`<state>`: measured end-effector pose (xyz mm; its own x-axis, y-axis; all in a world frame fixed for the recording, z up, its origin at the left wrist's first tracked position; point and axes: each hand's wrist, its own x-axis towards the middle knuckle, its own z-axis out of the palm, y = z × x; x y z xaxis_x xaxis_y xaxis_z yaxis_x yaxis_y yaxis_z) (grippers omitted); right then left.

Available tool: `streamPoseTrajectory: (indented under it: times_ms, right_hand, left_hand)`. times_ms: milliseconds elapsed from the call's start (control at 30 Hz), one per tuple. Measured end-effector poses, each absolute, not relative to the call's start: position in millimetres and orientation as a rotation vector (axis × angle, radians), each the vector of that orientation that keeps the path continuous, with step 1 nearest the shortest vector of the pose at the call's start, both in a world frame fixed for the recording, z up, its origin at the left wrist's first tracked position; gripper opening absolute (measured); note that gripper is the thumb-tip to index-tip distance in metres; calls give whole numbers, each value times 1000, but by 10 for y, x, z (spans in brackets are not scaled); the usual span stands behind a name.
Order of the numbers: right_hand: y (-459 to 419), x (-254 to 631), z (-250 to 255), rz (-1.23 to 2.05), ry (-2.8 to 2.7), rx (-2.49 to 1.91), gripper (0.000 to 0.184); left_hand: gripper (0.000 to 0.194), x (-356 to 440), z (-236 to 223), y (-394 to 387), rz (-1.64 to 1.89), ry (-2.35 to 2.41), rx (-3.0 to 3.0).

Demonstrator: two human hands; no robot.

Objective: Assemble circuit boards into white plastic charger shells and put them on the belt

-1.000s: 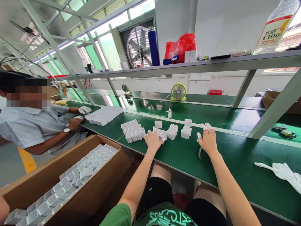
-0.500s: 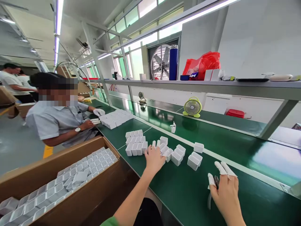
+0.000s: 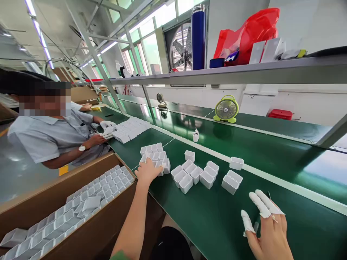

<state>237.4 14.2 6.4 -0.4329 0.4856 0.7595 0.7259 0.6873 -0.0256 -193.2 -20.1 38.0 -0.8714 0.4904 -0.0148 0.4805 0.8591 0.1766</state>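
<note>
Dozens of small white boxes point(image 3: 186, 184) stand on the green tabletop point(image 3: 200, 216) and fill a brown carton point(image 3: 108, 220) beside it. They are rectangular, with rounded corners, smooth, slightly glossy walls and thin rims; those nearest show shallow-looking, pale grey hollows facing up. In the middle of the table they sit in touching clusters, with a pair point(image 3: 231, 182) to the right, one single box point(image 3: 189, 156) behind, and another box point(image 3: 236, 163) at the white strip point(image 3: 255, 170). Inside the carton they run in close rows, a few tilted on top.

The left hand point(image 3: 148, 172) lies over the near edge of a tight block point(image 3: 152, 148), its thumb angled away from the fingers; whether it grips a box cannot be told. The right hand point(image 3: 272, 234), thumb and two fingers wrapped in white, is spread wide near the table's front, a slim, partly hidden object point(image 3: 256, 225) showing in the gap.
</note>
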Motion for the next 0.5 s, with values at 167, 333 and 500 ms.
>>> streamPoseTrajectory:
  times_ms: [167, 333, 500]
  right_hand:
    - [41, 2276, 243, -205, -2114, -935, 54]
    - [16, 2231, 313, -184, -2107, -926, 58]
    - [12, 2220, 336, -196, -2077, -898, 59]
  left_hand:
    - [87, -1918, 377, -273, 329, 2923, 854]
    - [91, -1781, 582, -513, 466, 2949, 859]
    - [97, -1494, 1113, -213, 831, 2979, 1142]
